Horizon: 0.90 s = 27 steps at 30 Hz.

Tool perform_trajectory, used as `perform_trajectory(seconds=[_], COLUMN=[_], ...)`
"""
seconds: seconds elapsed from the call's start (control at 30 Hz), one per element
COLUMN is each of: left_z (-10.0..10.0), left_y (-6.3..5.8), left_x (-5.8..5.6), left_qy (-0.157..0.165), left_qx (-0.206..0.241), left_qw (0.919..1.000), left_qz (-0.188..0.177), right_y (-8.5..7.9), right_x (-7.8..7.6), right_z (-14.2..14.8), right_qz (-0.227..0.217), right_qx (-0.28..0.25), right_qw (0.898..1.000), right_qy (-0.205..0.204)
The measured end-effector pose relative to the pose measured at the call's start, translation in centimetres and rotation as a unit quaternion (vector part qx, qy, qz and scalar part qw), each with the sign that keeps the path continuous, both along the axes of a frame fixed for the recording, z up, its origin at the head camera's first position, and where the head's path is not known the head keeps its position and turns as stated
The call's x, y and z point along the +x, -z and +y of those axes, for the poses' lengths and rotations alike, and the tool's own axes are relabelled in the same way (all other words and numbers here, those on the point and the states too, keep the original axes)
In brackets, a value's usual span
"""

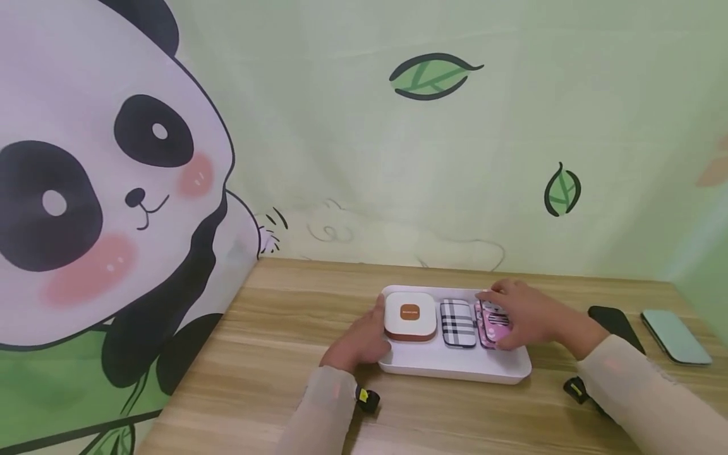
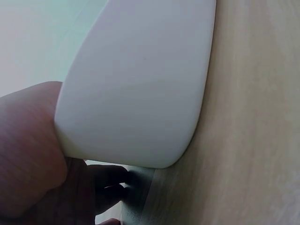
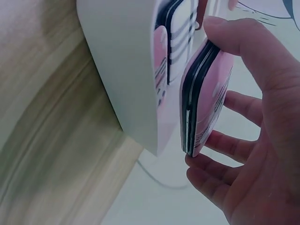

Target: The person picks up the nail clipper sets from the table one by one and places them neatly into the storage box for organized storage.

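A shallow white tray [image 1: 455, 366] stands on the wooden table. My left hand [image 1: 359, 335] grips its left end; in the left wrist view the thumb [image 2: 28, 140] passes over the rim beside the tray wall [image 2: 136, 84]. My right hand [image 1: 529, 313] pinches a flat pink rounded case [image 3: 204, 93] by its edges, thumb at one end and fingertips at the other. The case has a dark layered side and is tilted above the tray's right part. Another pink patterned case [image 3: 161, 65] lies in the tray, next to a black-and-white plaid case [image 1: 458, 323].
A white rounded box [image 1: 411, 325] with a brown label sits in the tray's left part. On the table to the right lie a black phone-like slab [image 1: 617, 322] and a pale green one [image 1: 677, 337]. A printed panda backdrop [image 1: 341, 158] rises behind the table.
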<state>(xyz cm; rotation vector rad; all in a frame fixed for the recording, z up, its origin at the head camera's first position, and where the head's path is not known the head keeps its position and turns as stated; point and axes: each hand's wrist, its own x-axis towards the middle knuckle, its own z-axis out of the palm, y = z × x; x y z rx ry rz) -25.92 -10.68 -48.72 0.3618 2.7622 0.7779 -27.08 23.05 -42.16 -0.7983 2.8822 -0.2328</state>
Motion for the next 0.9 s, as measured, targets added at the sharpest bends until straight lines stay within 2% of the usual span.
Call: perform_trajectory(seconds=[0.23,0.5,0.7,0.9], left_z=[0.1,0.3,0.3,0.2], left_y=[-0.1,0.4,0.3,1.1], left_x=[-0.2,-0.1,-0.2,-0.7], left_qy=[-0.008,-0.009,-0.01,-0.013], left_qx=[0.003,0.002,0.004,-0.005], left_qw=[1.0,0.9999,0.9999,0.9999], left_qz=[-0.005,-0.014,-0.013,-0.007], right_y=[0.9,2.0,2.2,2.5], right_x=[-0.4,-0.7,-0.6,-0.7], right_z=[-0.1,0.0,-0.1,-0.1], right_qz=[-0.011,-0.022,-0.02,-0.012], right_qx=[0.01,0.019,0.023,0.025], right_qw=[1.0,1.0,0.999,1.0], right_qy=[0.004,0.004,0.01,0.005])
